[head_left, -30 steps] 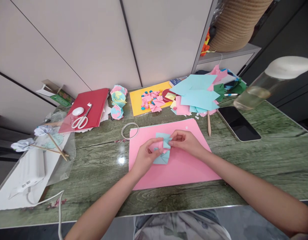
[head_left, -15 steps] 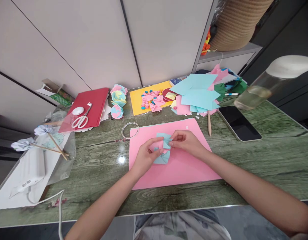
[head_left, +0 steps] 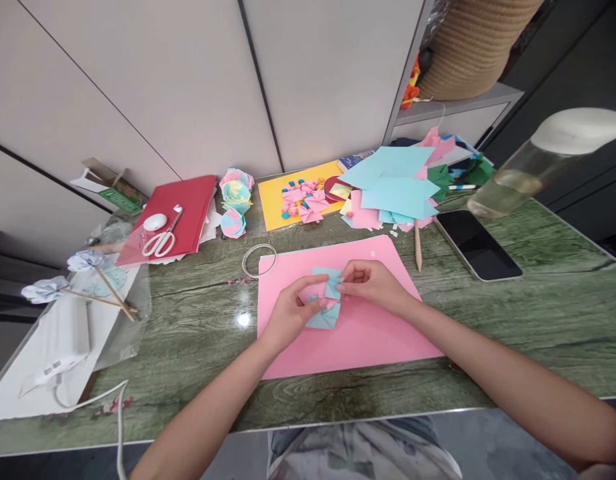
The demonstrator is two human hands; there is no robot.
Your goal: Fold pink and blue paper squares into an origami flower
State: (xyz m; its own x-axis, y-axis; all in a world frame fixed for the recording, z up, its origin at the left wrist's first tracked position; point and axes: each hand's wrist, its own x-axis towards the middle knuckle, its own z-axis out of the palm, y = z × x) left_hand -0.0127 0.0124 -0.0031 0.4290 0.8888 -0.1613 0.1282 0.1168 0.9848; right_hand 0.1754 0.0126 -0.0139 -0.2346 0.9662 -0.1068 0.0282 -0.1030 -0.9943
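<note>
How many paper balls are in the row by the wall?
3, between the red folder and yellow sheet: back ball, middle ball, front ball. None looks fully hidden.

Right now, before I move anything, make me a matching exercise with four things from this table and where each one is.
Things:
1. scissors
2. phone
3. folded paper
4. silver ring

Places:
A. held between the left hand and the right hand
B. overlapping a corner of the pink sheet
C. on the red card
D. beside the clear bottle

Right pairs: 1-C, 2-D, 3-A, 4-B.
</note>
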